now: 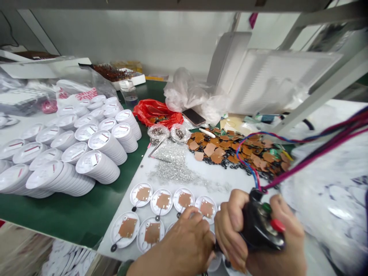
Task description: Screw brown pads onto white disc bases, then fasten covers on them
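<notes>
Green worktop, white dishes near left hand, its grip unclear, right hand gripping black wired tool

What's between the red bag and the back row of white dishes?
Head view: two small bags of parts, a slim metal tool, a clear bag of silvery bits, then loose silvery bits nearest the white dishes.

- The left fingers cover parts of the white dishes; what they touch is hidden.
- The right fingers conceal part of the black tool, whose tip is out of sight.
- Its wires leave at the right edge.
- The silvery bits are too small to identify.
- The plastic bag is blurred.
</notes>
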Demonstrator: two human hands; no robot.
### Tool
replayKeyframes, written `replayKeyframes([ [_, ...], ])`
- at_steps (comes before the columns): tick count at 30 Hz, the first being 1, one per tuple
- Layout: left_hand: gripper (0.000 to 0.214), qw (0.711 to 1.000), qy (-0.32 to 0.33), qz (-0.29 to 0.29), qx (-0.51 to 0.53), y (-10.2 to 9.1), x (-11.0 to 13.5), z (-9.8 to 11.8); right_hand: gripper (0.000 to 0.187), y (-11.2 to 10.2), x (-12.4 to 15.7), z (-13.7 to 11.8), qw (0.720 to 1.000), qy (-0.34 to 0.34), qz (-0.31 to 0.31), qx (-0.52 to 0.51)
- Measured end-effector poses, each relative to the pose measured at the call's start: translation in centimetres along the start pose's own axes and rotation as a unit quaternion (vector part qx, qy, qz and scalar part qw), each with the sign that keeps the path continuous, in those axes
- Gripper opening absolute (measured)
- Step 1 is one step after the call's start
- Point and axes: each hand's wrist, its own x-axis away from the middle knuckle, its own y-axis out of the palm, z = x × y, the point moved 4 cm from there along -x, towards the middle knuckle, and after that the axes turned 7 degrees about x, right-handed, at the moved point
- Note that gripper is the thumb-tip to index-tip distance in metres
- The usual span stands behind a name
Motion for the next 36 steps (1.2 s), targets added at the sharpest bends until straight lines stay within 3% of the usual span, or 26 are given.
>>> replayKeyframes([
  [12,0.019,0.993,-0.05,0.108,0.022,-3.9,0.8,0.4,0.062,-1.0,0.8,-0.2,0.996,-0.064,0.026,0.064],
  [20,0.027,0.977,0.001,0.209,-0.046,-2.1,3.3,2.0,0.057,-1.4,-0.5,2.2,0.992,-0.101,0.031,0.063],
  [30,0.023,0.988,0.017,0.149,-0.031,-2.4,3.7,1.8,0.059,-1.7,-0.2,3.6,0.991,-0.098,0.028,0.091],
  [36,0.029,0.984,0.034,0.172,-0.028,-2.5,3.6,1.7,0.06,-1.9,0.1,3.7,0.989,-0.102,0.051,0.092],
])
